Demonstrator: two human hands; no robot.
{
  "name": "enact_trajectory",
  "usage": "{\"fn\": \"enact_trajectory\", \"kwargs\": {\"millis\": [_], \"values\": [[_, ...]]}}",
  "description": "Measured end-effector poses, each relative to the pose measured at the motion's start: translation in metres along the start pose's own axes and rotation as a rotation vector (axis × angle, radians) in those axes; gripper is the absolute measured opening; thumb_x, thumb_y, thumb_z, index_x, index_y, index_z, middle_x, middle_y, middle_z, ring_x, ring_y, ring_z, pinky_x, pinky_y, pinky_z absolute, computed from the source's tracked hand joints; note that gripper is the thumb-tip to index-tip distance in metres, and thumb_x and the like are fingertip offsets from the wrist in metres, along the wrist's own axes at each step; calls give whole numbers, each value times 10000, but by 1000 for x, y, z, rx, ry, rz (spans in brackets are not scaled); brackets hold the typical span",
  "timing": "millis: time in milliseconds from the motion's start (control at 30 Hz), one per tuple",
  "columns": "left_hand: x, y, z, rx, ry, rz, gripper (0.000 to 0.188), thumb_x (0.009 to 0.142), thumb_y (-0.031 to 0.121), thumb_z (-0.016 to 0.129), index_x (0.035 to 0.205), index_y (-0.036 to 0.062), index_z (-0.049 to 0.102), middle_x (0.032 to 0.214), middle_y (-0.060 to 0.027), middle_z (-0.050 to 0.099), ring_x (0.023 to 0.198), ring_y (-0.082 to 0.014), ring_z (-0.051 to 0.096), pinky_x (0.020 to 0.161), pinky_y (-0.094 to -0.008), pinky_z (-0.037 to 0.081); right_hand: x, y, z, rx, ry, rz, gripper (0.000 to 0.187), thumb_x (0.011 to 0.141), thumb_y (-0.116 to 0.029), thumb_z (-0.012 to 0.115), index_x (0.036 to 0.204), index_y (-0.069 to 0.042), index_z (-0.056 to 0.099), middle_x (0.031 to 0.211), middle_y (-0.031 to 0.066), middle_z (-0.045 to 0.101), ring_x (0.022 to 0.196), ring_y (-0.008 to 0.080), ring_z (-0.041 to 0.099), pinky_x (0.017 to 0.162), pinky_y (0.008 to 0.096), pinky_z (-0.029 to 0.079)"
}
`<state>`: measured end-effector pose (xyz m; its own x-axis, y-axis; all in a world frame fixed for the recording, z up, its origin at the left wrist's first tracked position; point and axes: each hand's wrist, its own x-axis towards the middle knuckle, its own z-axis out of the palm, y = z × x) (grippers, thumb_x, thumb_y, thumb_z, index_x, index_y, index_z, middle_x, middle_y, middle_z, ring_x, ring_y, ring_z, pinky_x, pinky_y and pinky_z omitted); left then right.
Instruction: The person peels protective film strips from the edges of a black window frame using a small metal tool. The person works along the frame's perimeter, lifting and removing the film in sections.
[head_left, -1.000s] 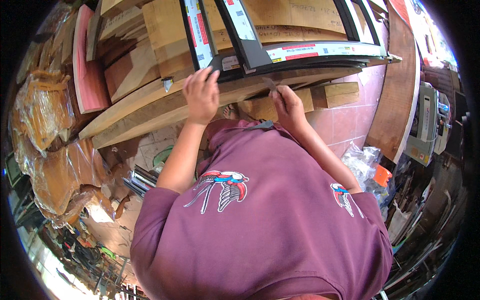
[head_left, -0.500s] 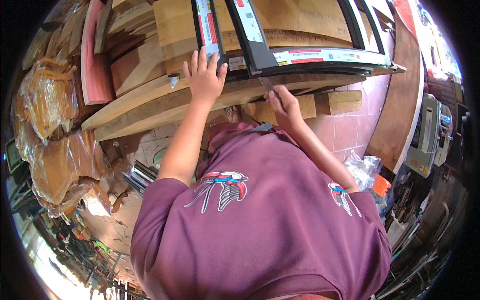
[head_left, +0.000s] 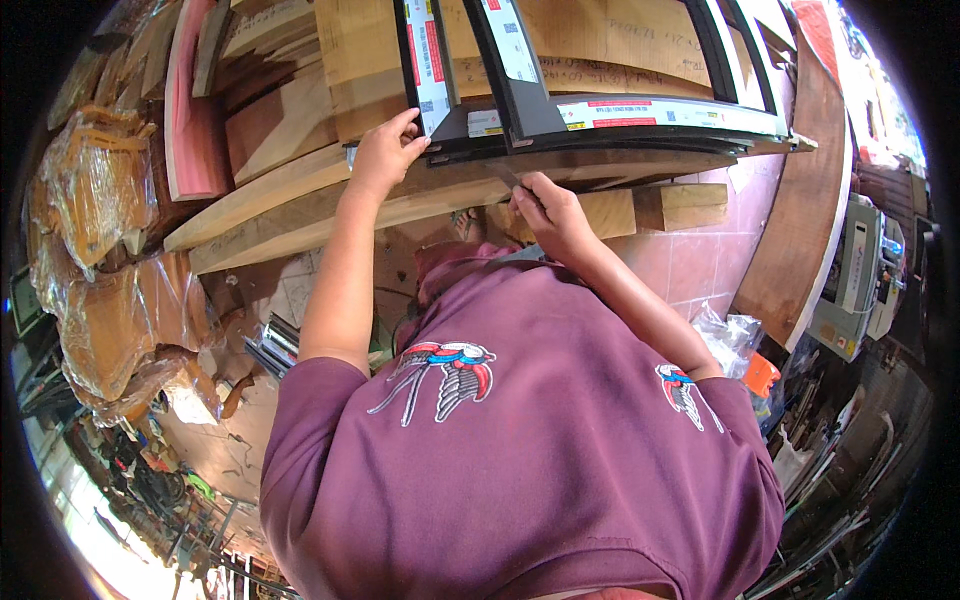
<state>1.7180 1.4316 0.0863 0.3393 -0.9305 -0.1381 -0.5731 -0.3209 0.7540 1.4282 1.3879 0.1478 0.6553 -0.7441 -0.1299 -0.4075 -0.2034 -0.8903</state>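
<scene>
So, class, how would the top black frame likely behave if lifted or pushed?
The top black frame is probably stiff: its bars meet in solid-looking corners. It may be light for its size, as the bars look slim and planks show through its middle. Pushed, it might slide, since it seems simply laid over a lower frame.

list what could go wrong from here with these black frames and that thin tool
The thin flat tool in the right grip points toward the black frames; if it slipped, it might scratch their finish. The left grip is at a frame corner, so it could get pinched if the frames shifted. The frames lie over stacked wooden boards with uneven edges, which might let them rock.
</scene>
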Motion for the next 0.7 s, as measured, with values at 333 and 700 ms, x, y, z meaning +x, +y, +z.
{"fn": "enact_trajectory", "kwargs": {"millis": [333, 700], "values": [[30, 34, -28, 356, -258, 89, 608, 891, 193, 725, 1462, 120, 530, 1003, -162, 749, 909, -323, 715, 828, -433, 546, -7, 3, 1, -4, -17, 3, 152, 1027, -132, 583, 972, 11, 580, 783, 121, 648, 724, 179, 612, 691, 329, 510], [37, 28, -34, 266, -304, 105, 581, 896, 208, 724, 1451, 176, 558, 943, -151, 743, 887, -320, 705, 812, -441, 547, -8, 9, -1, 46, -7, 38, 160, 1014, -152, 599, 1036, 7, 596, 823, 169, 677, 763, 290, 664, 703, 373, 522]]}}
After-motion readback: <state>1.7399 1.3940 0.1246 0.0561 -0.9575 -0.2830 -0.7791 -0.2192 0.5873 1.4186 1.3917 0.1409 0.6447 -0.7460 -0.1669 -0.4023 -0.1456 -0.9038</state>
